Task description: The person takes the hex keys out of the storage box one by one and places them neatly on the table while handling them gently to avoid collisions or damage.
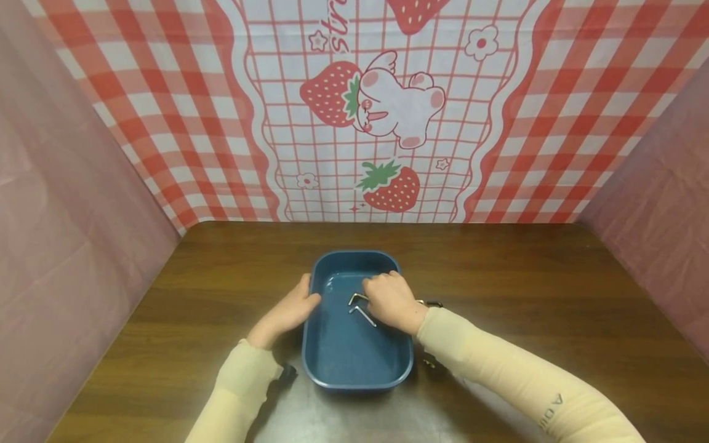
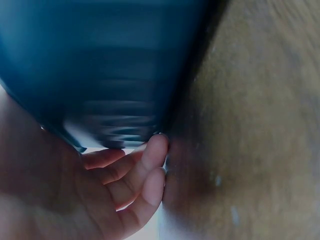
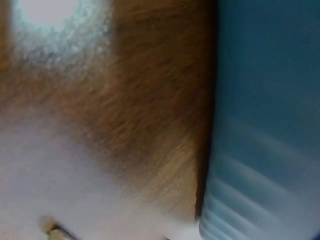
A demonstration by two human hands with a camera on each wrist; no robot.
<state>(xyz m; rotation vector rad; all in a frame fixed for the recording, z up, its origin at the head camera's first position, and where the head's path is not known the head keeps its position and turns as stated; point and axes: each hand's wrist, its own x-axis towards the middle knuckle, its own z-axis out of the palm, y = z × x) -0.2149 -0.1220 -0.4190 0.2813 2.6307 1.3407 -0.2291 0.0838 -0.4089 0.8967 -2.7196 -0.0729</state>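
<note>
A deep blue rectangular tray (image 1: 357, 363) stands on the table. My left hand (image 1: 288, 312) holds its left side, thumb over the rim and fingers (image 2: 155, 150) bent along the outer wall, low near the table. Inside the tray reaches my right hand (image 1: 392, 300), back upward and fingers curled down. A gold L-shaped hex key (image 1: 359, 296) runs in under that hand, its bent end showing; the fingertips are hidden. Just below it a silver hex key (image 1: 365, 317) lies on the tray floor. The right wrist view shows the tray's outer wall (image 3: 270, 110), not the fingers.
To the right of the tray, partly behind the right wrist, lies a black hex key (image 1: 434, 304). A small gold piece (image 1: 429, 363) is by the right sleeve. A strawberry-print cloth (image 1: 382, 111) hangs behind the wooden table (image 1: 526, 264), with pink cloth at both sides.
</note>
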